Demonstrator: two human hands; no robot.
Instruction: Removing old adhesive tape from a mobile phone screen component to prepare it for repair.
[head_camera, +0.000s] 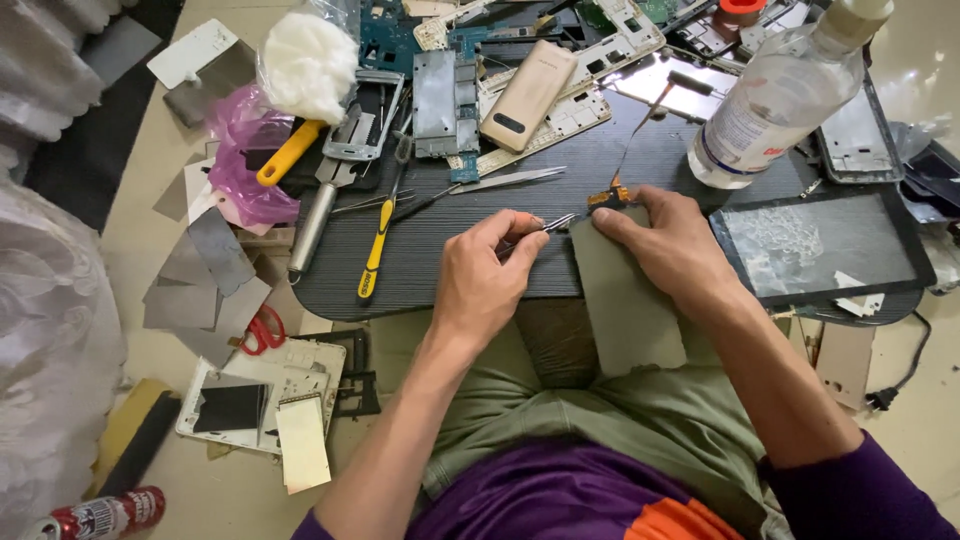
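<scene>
Lying far left of the dark ribbed mat (470, 250), a red can (100, 515) sits on the floor by a white cloth. Nearer the mat, grey foil sheets (200, 280) fan out above red scissors (262, 330) and a white phone frame (270, 385). A pink bag (235, 160) and a white wad (308, 62) crowd the mat's upper left corner, with a yellow-handled tool (290, 152) between them. On the mat's left part lie a metal-handled tool (312, 225) and a yellow screwdriver (376, 250), both pointing away from the person. Toward the mat's far edge rest a circuit board (435, 90) and a gold phone (528, 95).

At the mat's near edge, the left hand (485, 285) pinches tweezers (550, 223); its fingers are closed narrowly on them, and the tips point right toward the top left corner of a grey panel (625, 300). This panel lies partly on the mat's near edge and partly over the person's lap. The right hand (675, 245) presses down on the panel's upper end, fingers flat and spread along its top edge, holding it in place. A small orange flex piece (610, 196) sticks out just above those fingers, with a thin ribbon (640, 125) running up from it.

Right of the mat's centre stands a clear bottle (775, 95), tilted in view. A cracked tablet screen (815, 245) lies at the mat's right end, and a black cable (900, 375) trails below it.
</scene>
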